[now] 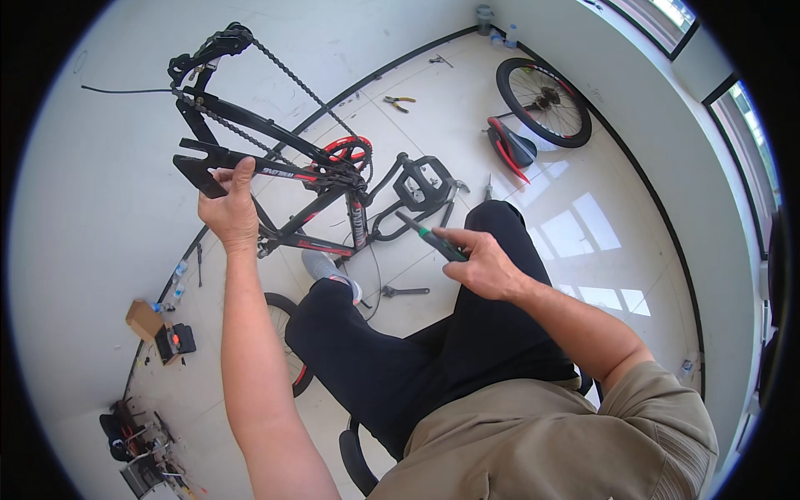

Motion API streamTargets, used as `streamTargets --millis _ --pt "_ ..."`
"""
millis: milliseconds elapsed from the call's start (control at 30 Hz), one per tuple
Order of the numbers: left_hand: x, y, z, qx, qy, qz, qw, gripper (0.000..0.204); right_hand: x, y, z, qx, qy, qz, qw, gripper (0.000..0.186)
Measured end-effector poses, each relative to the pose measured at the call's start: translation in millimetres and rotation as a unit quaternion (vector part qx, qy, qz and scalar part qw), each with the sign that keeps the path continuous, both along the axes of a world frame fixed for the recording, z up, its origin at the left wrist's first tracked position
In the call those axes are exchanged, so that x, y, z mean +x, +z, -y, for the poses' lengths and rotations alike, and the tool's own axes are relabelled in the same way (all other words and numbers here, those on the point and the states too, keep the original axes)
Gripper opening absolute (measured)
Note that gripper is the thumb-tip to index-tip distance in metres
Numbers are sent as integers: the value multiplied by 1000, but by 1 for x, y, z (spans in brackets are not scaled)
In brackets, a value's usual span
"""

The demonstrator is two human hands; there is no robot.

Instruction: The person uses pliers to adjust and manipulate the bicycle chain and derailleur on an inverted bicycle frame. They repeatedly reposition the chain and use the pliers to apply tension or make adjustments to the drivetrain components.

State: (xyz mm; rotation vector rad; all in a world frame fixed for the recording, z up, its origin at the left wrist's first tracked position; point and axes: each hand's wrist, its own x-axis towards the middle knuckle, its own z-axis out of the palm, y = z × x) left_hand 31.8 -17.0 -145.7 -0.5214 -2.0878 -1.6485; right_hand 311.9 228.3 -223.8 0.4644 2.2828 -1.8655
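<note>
A black bicycle frame (321,202) with red and white marks is tilted up off the floor, front-left of me. My left hand (228,210) is closed around the forked end of one of its tubes, thumb on top. The chain (292,71) loops from the rear derailleur (208,50) to the red chainring (350,150). A black pedal (425,183) hangs at the crank. In my right hand (487,265), above my right thigh, is a green-and-black-handled tool (433,239). Its narrow grey tip points toward the frame, apart from it; the exact kind is unclear.
A wheel (543,102) and a red-and-black saddle (511,148) lie at far right. Yellow-handled pliers (400,103) and an adjustable wrench (406,292) rest on the floor. Another wheel (287,333) is by my left leg. An opened box (154,329) and piled tools (142,446) lie left.
</note>
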Motion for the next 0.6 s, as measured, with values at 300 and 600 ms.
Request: streamTargets --millis 300,600 --pt "-4 -4 3 3 -11 -10 1000 41 -1 2 3 -64 -132 -109 983 60" --pt "-5 -3 3 -11 3 -17 1000 43 -8 -35 -6 -17 -142 12 990 59"
